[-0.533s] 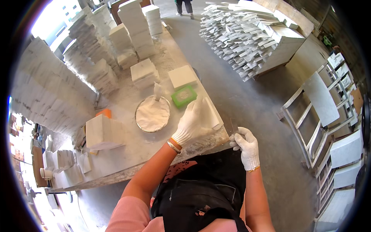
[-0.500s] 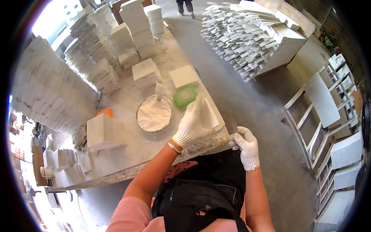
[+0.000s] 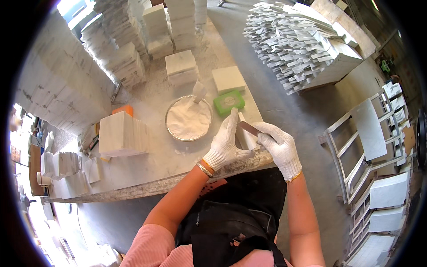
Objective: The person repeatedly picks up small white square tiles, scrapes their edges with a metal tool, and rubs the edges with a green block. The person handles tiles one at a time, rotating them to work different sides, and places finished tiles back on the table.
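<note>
My left hand (image 3: 226, 143), in a white knit glove, rests at the left side of a pale stone tile (image 3: 247, 139) near the table's front right corner. Its fingers stretch away from me and the thumb is spread to the right. My gloved right hand (image 3: 280, 149) is closed on a flat, dark scraper blade (image 3: 249, 128), which slants over the tile; whether it touches is unclear. Just beyond my left fingertips lies a green box (image 3: 229, 103). To the left, a round bowl (image 3: 167, 127) contains white powder or paste (image 3: 189, 121), with a whitish scoop-like tool (image 3: 199, 92) standing in it.
Pale blocks (image 3: 229, 79) lie on the dusty table (image 3: 173, 171), with a tile stack (image 3: 122, 135) to its left. Tall stone stacks (image 3: 62, 75) rise at the far left. Across the floor stand a pile of strips (image 3: 284, 49) and a metal rack (image 3: 338, 158).
My right hand has moved up and left from beside the table corner, bringing the blade over the tile. My left hand stays by the tile. The whole view has shifted slightly.
</note>
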The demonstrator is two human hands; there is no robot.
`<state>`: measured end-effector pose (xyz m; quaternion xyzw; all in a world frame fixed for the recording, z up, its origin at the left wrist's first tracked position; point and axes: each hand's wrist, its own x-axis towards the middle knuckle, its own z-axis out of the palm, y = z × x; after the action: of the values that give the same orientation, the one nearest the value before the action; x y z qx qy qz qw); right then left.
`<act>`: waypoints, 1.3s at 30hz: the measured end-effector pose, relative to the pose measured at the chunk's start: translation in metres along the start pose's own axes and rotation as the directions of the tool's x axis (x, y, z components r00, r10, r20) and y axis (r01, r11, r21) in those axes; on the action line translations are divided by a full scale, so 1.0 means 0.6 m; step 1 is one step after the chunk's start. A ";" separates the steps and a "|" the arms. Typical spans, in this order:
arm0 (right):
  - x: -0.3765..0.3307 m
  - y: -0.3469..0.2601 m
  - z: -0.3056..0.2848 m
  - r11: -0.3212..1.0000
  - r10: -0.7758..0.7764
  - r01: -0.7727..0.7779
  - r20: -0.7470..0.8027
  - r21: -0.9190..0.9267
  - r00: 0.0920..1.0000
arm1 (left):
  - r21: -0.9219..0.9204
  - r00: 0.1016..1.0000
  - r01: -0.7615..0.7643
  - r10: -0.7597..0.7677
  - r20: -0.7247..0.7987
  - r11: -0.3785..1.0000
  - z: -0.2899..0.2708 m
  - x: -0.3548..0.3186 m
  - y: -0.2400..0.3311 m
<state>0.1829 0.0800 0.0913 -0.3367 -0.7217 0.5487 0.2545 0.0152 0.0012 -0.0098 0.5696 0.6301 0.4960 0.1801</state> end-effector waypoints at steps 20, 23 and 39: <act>0.013 0.001 0.007 0.976 -0.116 0.129 0.085 -0.173 0.990 | -0.520 0.966 0.259 -0.221 0.135 0.814 0.041 0.001 -0.070; 0.013 -0.003 0.014 0.977 -0.113 0.127 0.089 -0.170 0.990 | -0.598 0.968 0.245 -0.227 0.106 0.763 0.046 -0.004 -0.088; -0.030 0.007 0.013 0.979 -0.112 0.109 -0.012 -0.170 0.994 | 0.038 0.998 0.022 -0.020 -0.059 0.999 0.002 -0.002 0.012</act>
<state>0.1893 0.0621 0.0853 -0.3224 -0.7804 0.4668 0.2628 0.0204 -0.0002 -0.0047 0.5515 0.6507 0.4982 0.1558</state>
